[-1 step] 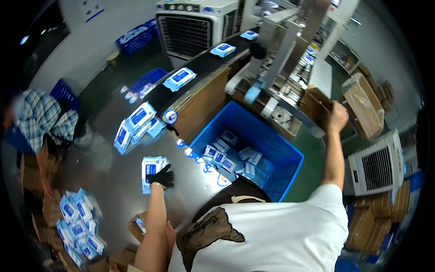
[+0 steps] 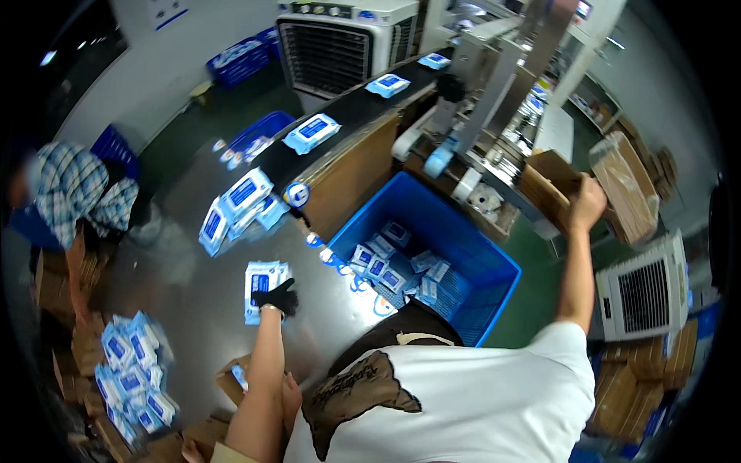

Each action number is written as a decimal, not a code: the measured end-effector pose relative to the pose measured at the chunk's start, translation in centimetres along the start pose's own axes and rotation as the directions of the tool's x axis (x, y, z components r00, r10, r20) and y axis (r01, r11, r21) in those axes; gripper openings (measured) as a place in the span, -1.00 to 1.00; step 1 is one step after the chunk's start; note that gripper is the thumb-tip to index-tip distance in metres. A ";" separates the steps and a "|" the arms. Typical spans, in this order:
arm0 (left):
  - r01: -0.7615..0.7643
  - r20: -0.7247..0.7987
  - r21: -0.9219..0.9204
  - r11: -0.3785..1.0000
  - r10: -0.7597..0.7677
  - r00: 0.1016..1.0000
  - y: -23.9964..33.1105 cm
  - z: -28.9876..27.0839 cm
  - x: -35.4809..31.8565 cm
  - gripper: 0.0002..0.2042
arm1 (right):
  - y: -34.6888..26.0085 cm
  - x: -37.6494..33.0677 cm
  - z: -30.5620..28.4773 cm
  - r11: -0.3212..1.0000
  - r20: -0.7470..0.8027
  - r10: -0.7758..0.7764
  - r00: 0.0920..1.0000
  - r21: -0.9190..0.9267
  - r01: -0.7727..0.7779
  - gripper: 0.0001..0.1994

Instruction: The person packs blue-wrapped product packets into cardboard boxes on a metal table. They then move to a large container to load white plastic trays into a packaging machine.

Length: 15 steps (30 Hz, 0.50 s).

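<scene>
The left hand (image 2: 275, 296), in a black glove, lies on some blue and white packs (image 2: 263, 275) on the shiny grey table (image 2: 185, 285), with its thumb spread away from the fingers. The bare right hand (image 2: 588, 204) is far off to the right, pinching the edge of an open brown box (image 2: 544, 197). Between the hands sits a big blue tub (image 2: 494, 301) with more packs lying loose inside. Past the left hand is a messy heap (image 2: 247, 190) of packs, just by the end of a black belt (image 2: 351, 108) with three packs on it. Over on the left, a person in a checked shirt (image 2: 73, 185) reaches down near a bigger pile (image 2: 131, 378).
</scene>
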<state>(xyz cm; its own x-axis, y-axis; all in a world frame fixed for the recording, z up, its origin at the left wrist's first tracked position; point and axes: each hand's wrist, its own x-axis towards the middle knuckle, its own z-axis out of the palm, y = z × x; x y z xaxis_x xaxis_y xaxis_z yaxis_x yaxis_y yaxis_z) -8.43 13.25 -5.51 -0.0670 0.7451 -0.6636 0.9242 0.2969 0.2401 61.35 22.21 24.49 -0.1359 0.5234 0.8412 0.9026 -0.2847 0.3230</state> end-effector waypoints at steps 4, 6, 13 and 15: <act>0.054 -0.470 0.504 0.862 0.222 0.855 -3.5 -0.5 -0.9 -0.47 | -5.5 5.5 -8.0 0.939 -0.068 0.003 0.998 0.343 0.020 -0.61; -0.204 -0.849 0.063 0.977 0.160 0.503 1.1 3.5 -6.4 -0.52 | -8.0 3.9 -11.8 0.808 -0.050 -0.076 0.996 0.582 0.090 -0.61; -0.684 -0.868 -0.488 0.543 -0.222 0.444 6.8 12.5 -17.6 -0.64 | -33.6 -10.1 -15.9 -0.048 -0.117 -0.728 0.676 0.992 0.119 -0.68; -0.705 -0.748 -0.637 0.312 -0.473 0.466 7.5 11.8 -16.9 -0.66 | -38.5 -13.9 -19.7 -0.188 -0.226 -0.786 0.576 0.974 0.125 -0.60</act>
<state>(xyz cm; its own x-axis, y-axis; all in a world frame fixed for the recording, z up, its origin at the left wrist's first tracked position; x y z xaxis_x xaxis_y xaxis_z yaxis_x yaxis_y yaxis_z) 4.10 -4.14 -0.90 -0.7493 0.6535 0.1070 0.0961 -0.0525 0.9940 20.49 10.07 8.86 -0.8796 0.3439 0.3288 0.2111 0.9014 -0.3781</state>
